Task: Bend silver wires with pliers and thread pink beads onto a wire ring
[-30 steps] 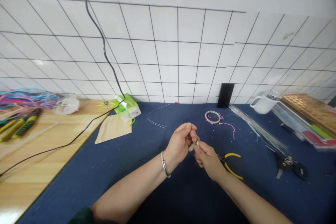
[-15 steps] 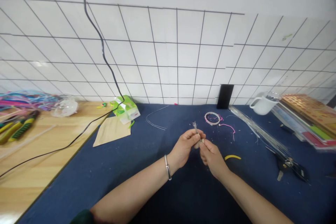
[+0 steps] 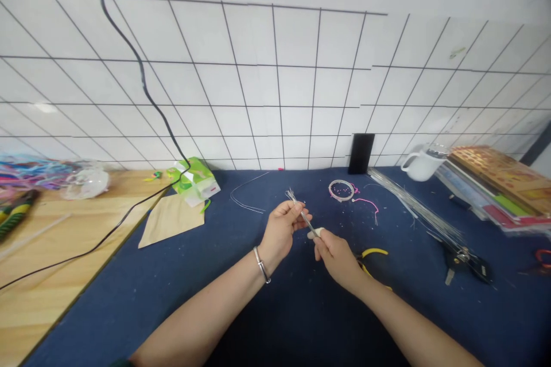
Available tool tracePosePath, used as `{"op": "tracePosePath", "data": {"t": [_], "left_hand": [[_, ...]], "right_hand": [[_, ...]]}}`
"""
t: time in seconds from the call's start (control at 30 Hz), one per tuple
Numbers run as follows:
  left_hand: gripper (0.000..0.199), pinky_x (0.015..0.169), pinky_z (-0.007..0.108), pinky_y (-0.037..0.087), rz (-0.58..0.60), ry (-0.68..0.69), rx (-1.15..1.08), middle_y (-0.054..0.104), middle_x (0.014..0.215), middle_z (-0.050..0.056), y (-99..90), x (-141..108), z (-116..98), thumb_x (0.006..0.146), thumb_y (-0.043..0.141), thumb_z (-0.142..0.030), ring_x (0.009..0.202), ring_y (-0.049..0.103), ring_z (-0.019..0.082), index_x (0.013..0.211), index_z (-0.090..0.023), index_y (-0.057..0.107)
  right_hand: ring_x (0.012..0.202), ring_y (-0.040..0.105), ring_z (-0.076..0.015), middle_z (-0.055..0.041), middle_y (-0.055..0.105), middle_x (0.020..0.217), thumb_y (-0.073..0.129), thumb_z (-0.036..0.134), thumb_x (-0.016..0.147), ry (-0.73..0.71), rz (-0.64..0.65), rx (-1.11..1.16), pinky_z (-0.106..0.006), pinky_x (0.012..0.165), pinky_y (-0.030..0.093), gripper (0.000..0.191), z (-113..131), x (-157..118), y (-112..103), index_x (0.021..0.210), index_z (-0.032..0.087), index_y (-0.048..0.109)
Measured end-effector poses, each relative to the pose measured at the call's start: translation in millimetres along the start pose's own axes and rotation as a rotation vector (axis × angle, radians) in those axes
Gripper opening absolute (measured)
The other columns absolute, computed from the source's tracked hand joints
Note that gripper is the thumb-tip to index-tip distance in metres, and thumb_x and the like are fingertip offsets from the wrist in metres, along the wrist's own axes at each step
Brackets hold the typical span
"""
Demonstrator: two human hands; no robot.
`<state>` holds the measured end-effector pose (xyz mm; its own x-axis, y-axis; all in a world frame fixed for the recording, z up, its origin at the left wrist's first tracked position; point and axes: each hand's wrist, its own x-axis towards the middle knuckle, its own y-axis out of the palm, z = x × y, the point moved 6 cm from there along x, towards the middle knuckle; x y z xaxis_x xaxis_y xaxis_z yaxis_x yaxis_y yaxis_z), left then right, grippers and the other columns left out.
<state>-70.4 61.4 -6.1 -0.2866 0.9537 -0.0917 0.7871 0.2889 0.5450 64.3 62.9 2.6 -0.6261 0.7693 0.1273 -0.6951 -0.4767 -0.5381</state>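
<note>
A slim bundle of thin silver wires [image 3: 309, 221] runs between my two hands, its loose ends fanned out at the upper left. My left hand [image 3: 280, 231] pinches it near that frayed end, and a silver bangle [image 3: 262, 266] circles the wrist. My right hand [image 3: 340, 257] grips the lower end between thumb and fingers. Something whitish [image 3: 316, 233] covers a fingertip of the right hand; whether it is tape or a finger cover I cannot make out. Yellow-handled pliers [image 3: 375, 252] lie on the blue table beside the right wrist, partly hidden by it.
A ring of clear line with pink thread [image 3: 341, 190] lies beyond my hands. Further right are long wires [image 3: 417, 206], a dark tool with keys [image 3: 462, 258], a white mug [image 3: 422, 166] and stacked books [image 3: 503, 183]. At left: a green tissue pack [image 3: 196, 178] and a black cable [image 3: 142, 77].
My hands have moved apart along the wire bundle, so more of it shows between them. The view has shifted slightly right, and more of the yellow-handled pliers is visible.
</note>
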Motion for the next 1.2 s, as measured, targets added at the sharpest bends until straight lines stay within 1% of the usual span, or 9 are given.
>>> {"op": "tracePosePath", "data": {"t": [0.1,0.3,0.37,0.47,0.57,0.7,0.9,1.07,1.2], "left_hand": [[0.021,0.061,0.026,0.047,0.018,-0.036,-0.030,0.062,0.072,0.002,1.2,0.3,-3.7,0.070,0.067,-0.030,0.064,0.062,0.013,0.080,-0.014,0.059],[0.019,0.063,0.025,0.048,0.051,-0.030,-0.082,0.062,0.072,0.001,7.3,-2.1,-13.8,0.072,0.066,-0.027,0.064,0.061,0.012,0.084,-0.015,0.058],[0.018,0.064,0.026,0.048,0.043,-0.015,-0.064,0.061,0.072,0.001,6.2,-1.7,-13.3,0.073,0.065,-0.027,0.063,0.061,0.012,0.083,-0.015,0.058],[0.018,0.060,0.024,0.047,0.028,0.021,0.008,0.061,0.073,0.002,2.9,-0.7,-7.2,0.074,0.064,-0.028,0.063,0.061,0.012,0.081,-0.014,0.058],[0.019,0.060,0.024,0.047,0.006,0.022,0.046,0.061,0.077,0.003,-0.8,0.4,3.9,0.074,0.064,-0.030,0.068,0.062,0.014,0.082,-0.014,0.057],[0.019,0.065,0.025,0.048,-0.030,-0.004,0.011,0.062,0.080,0.003,-5.7,2.8,13.0,0.074,0.063,-0.031,0.076,0.063,0.015,0.083,-0.016,0.057],[0.018,0.071,0.028,0.049,-0.053,0.003,-0.031,0.062,0.083,0.003,-5.7,1.9,16.2,0.074,0.063,-0.030,0.081,0.062,0.016,0.082,-0.016,0.056],[0.016,0.070,0.029,0.049,-0.036,-0.050,-0.042,0.062,0.082,0.004,1.6,-4.4,25.8,0.075,0.062,-0.030,0.082,0.062,0.017,0.080,-0.015,0.056],[0.015,0.070,0.029,0.049,-0.020,-0.076,-0.057,0.062,0.081,0.004,2.7,-4.6,22.3,0.074,0.063,-0.027,0.078,0.063,0.017,0.079,-0.015,0.057]], "right_hand": [[0.054,0.043,-0.0110,0.0019,0.049,0.060,0.039,0.034,0.088,-0.014,-0.032,-0.008,-0.024,0.055,0.030,0.025,8.7,-1.3,-3.4,0.069,0.020,0.047],[0.036,0.023,-0.0077,0.0095,0.027,0.046,0.021,0.040,0.092,0.091,0.210,0.448,-0.020,0.041,0.026,0.032,6.6,-6.8,17.8,0.090,0.019,0.046],[0.039,0.032,-0.0080,0.0074,0.035,0.048,0.023,0.038,0.092,0.032,0.146,0.240,-0.020,0.044,0.028,0.031,6.7,-6.4,13.6,0.086,0.018,0.047],[0.052,0.049,-0.0110,-0.0003,0.053,0.060,0.029,0.033,0.091,-0.061,-0.003,-0.320,-0.022,0.051,0.029,0.029,6.3,-5.4,0.9,0.080,0.017,0.050],[0.056,0.054,-0.0128,-0.0024,0.060,0.067,0.032,0.030,0.091,-0.070,-0.011,-0.629,-0.022,0.051,0.028,0.025,-1.3,-4.4,-5.6,0.083,0.018,0.052],[0.065,0.058,-0.0141,-0.0021,0.062,0.073,0.034,0.033,0.091,-0.071,-0.002,-0.591,-0.022,0.057,0.035,0.027,-9.3,-2.0,-13.2,0.080,0.018,0.053],[0.095,0.054,-0.0175,-0.0087,0.060,0.100,0.028,0.032,0.093,-0.124,-0.267,-0.485,-0.029,0.080,0.039,0.031,-5.3,-2.0,-30.5,0.105,0.016,0.052],[0.076,0.056,-0.0208,-0.0105,0.062,0.080,0.034,0.035,0.091,-0.205,-0.170,-0.804,-0.032,0.069,0.038,0.032,-9.0,-4.5,-9.9,0.092,0.013,0.058],[0.061,0.055,-0.0142,-0.0041,0.060,0.069,0.030,0.031,0.093,-0.140,-0.085,-0.695,-0.025,0.058,0.034,0.032,-12.3,-3.5,-4.1,0.079,0.016,0.055]]}}
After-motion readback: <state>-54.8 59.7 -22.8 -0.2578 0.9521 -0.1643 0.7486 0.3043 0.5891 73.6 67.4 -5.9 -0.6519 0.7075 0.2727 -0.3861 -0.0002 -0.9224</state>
